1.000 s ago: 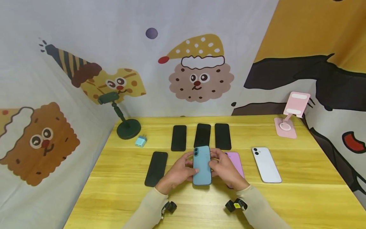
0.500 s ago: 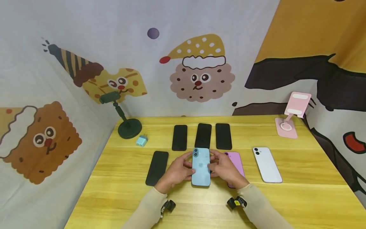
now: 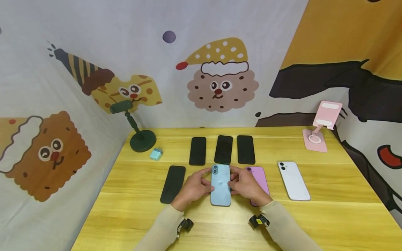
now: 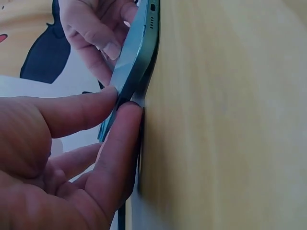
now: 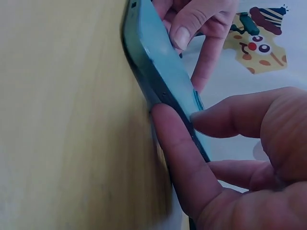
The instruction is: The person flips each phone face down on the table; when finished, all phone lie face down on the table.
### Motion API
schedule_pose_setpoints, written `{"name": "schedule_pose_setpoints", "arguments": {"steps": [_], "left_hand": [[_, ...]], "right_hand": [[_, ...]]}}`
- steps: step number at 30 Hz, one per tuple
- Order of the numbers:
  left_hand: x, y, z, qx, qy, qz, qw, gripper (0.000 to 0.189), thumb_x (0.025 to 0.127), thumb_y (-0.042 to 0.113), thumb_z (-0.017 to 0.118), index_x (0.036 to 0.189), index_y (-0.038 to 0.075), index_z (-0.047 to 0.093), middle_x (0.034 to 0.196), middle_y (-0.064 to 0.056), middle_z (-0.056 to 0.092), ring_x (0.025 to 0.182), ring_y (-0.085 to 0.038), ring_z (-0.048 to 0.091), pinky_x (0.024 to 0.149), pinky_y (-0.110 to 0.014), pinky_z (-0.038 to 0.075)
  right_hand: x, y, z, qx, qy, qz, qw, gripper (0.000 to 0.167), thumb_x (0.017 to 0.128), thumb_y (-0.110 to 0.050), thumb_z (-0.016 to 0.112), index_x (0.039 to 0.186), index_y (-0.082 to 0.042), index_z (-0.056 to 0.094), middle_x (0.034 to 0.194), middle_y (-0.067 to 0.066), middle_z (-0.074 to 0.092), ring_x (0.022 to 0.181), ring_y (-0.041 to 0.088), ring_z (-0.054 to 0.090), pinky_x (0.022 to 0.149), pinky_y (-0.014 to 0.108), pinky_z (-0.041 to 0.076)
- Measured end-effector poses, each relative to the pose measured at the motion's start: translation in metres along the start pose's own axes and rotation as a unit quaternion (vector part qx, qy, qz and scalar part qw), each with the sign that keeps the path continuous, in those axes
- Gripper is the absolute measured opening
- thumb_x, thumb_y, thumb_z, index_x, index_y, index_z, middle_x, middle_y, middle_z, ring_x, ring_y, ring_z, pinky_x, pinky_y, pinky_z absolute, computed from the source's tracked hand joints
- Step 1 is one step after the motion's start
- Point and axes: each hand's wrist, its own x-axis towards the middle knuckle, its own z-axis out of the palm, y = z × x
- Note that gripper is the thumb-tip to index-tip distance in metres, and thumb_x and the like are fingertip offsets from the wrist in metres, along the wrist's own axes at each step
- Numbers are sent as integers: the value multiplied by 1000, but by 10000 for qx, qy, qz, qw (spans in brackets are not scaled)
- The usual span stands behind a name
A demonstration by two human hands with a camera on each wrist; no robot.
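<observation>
A light blue smartphone [image 3: 221,188] lies back-up between the two hands at the middle of the table, its two camera lenses at the upper left corner. My left hand [image 3: 196,186] pinches its left edge, thumb on the back and a finger at the side, as the left wrist view shows. On the opposite edge my right hand [image 3: 246,184] pinches it the same way. Both wrist views show the phone [image 5: 160,62] close to the tabletop; whether it touches the wood is hard to tell. Under the right hand a pink phone [image 3: 259,179] is partly hidden.
Three dark phones, among them a middle one [image 3: 223,149], lie in a row behind. Another dark phone [image 3: 172,184] is left, a white phone [image 3: 293,181] right. A green stand [image 3: 142,141], a blue charger plug [image 3: 156,154] and a pink stand [image 3: 315,140] stand near the back.
The light blue phone has come down toward the table and slightly nearer the person, tilting flatter. Both hands have kept their hold and moved with it.
</observation>
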Motion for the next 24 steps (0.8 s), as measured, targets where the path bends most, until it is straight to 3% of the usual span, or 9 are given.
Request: {"name": "schedule_pose_setpoints", "arguments": {"steps": [12,24], "left_hand": [[1,1,3,26,7,-154,9999,72,86,0,84,152,9,57,88,-6,71,71,-17,72,65,-30,64],[2,4,2,-74,-52,-266,9996,66,91,-2,80,152,6,56,91,-8,70,71,-16,71,65,-31,63]], "right_hand": [[1,2,0,-387,24,-68,9992,70,92,5,70,157,3,45,105,13,63,85,17,66,61,33,64],[1,-1,-1,-598,-110,-82,9981,65,96,0,72,155,4,48,101,11,59,76,16,64,62,32,63]]}}
